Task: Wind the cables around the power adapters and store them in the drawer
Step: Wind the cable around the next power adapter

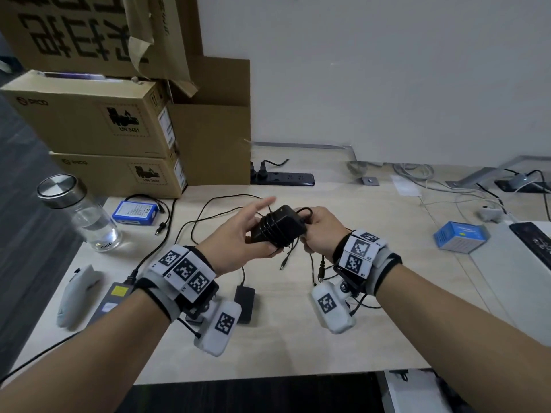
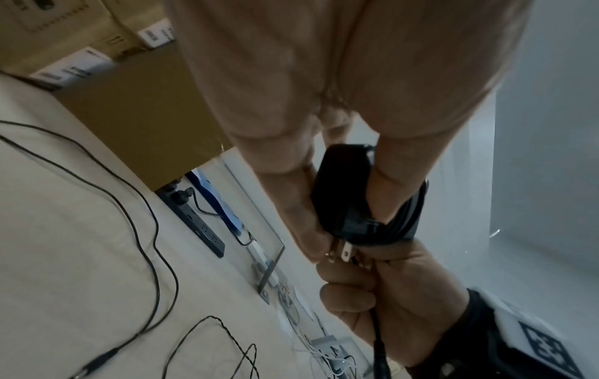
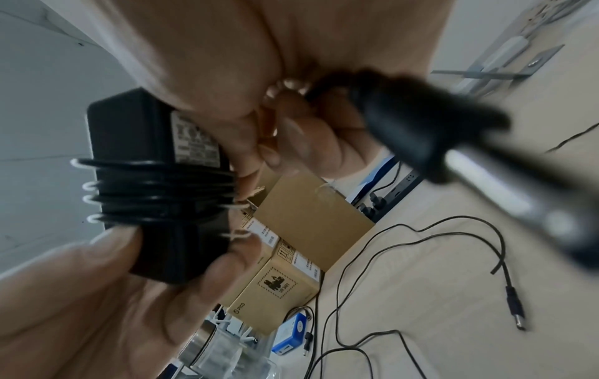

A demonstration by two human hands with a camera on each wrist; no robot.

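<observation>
A black power adapter is held above the middle of the desk, with several turns of its cable wound round its body. My left hand grips the adapter between thumb and fingers, index finger stretched out. My right hand is curled round the loose end of the cable beside the adapter's prongs. The barrel plug dangles below the hands and looms blurred in the right wrist view. A second black adapter and a grey one lie on the desk near my left wrist.
Loose black cables trail over the desk behind the hands. Stacked cardboard boxes stand at the back left, with a water bottle and a blue battery pack before them. A power strip lies by the wall, a blue box at right.
</observation>
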